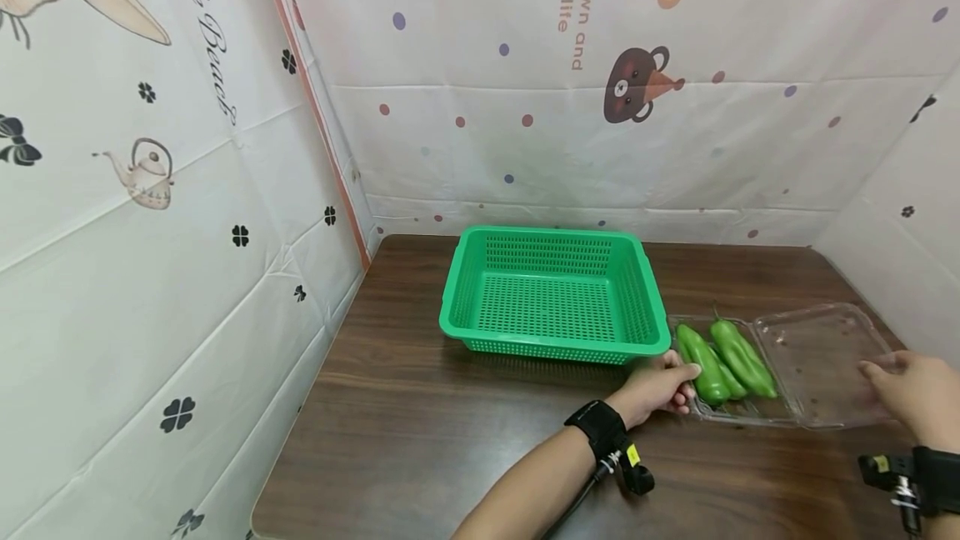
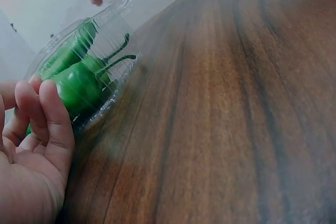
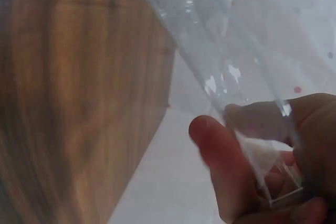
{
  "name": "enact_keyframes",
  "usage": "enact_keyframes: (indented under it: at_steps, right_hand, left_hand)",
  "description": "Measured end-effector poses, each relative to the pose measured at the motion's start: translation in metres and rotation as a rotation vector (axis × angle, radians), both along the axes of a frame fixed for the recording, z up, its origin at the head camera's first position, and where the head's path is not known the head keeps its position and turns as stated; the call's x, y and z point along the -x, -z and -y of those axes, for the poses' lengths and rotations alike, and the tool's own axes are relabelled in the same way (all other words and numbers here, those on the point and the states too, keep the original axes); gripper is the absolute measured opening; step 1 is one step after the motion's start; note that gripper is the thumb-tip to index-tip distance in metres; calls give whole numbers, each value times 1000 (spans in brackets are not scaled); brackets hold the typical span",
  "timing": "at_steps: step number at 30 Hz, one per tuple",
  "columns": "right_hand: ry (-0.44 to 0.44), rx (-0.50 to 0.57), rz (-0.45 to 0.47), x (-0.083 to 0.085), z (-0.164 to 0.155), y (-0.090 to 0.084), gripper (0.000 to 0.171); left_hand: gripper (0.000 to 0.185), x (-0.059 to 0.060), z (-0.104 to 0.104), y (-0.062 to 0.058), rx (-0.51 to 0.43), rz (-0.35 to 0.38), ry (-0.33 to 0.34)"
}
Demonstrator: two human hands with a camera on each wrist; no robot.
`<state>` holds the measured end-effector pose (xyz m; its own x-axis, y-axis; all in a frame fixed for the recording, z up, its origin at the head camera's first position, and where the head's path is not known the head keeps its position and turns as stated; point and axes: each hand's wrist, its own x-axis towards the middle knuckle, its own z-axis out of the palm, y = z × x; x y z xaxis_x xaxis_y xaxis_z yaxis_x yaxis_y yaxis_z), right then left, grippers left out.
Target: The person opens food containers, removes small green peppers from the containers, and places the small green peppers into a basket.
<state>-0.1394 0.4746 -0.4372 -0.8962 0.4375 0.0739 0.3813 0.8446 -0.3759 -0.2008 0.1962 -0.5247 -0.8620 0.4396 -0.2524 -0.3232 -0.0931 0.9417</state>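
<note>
Got a clear plastic box (image 1: 759, 410) down in the lower right of the head view, sitting on a brown wood-grain worktop (image 1: 405, 432), with its lid (image 1: 821, 365) folded out toward the right edge of the frame. Green peppers (image 1: 746, 361) in the left half of it, at least two, lying slantwise side by side, stem of the right-hand one pointing to the top of the frame. Can't give an exact count with the overlap.

Left hand (image 1: 656, 387) at the lower-left corner of the box: gripping the edge, thumb on top right by the nearest pepper. Shown closer at the left of the left wrist view, fingers curled in, with two thin stems a bit up and left of centre there. Can't tell if actually touching a pepper.

Right hand (image 1: 915, 398) at the far right of the head view: pinching the outer edge of the lid. Same in the lower right of the right wrist view, clear plastic running diagonally between thumb and fingers.

Also a green mesh basket (image 1: 540, 342) mid-frame, just left of the box, plus printed sheeting (image 1: 450, 157) across the top.
</note>
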Motion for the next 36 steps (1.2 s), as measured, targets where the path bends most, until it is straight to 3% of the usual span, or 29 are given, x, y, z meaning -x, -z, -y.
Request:
enact_keyframes:
  at_steps: [4, 11, 36]
  right_hand:
    - [18, -78, -2, 1, 0, 5, 43]
    - [32, -99, 27, 2, -2, 10, 44]
    - [106, -59, 93, -1, -8, 32, 50]
  left_hand:
    - [32, 1, 1, 1, 6, -5, 7]
    - [31, 1, 1, 1, 19, -1, 3]
    - [32, 1, 1, -1, 19, 3, 6]
